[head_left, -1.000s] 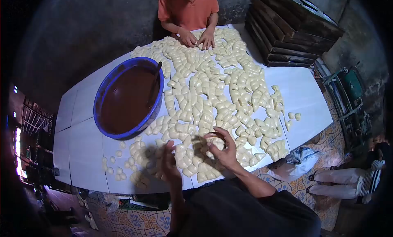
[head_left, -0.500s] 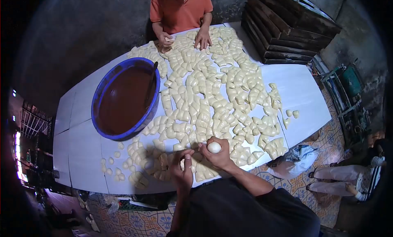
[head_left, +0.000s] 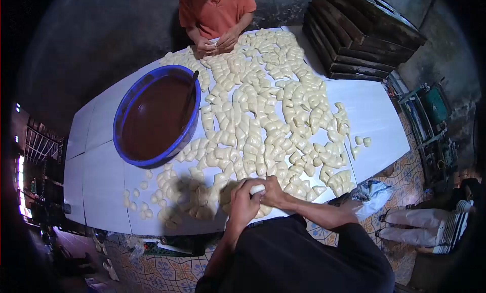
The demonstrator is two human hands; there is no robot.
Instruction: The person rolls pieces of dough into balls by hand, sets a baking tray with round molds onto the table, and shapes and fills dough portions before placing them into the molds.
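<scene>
My left hand (head_left: 244,203) and my right hand (head_left: 274,193) are pressed together over the near edge of the table. A pale piece of dough (head_left: 257,189) shows between them, with the fingers of both hands closed about it. Part of that dough is hidden by my fingers. Beyond my hands, many cut dough pieces (head_left: 243,128) lie in rows and clumps. A few small dough balls (head_left: 145,211) rest apart from the rows, left of my hands.
A blue basin (head_left: 120,136) of brown filling (head_left: 157,116) with a dark-handled utensil (head_left: 191,93) stands on the white table (head_left: 101,181). Across it, a person in an orange shirt (head_left: 217,12) handles dough. Dark trays (head_left: 354,35) are stacked at the back right. A white sack (head_left: 372,197) lies right.
My hands have come together around the dough, which showed as a round ball in my right hand before. The person opposite has brought both hands together.
</scene>
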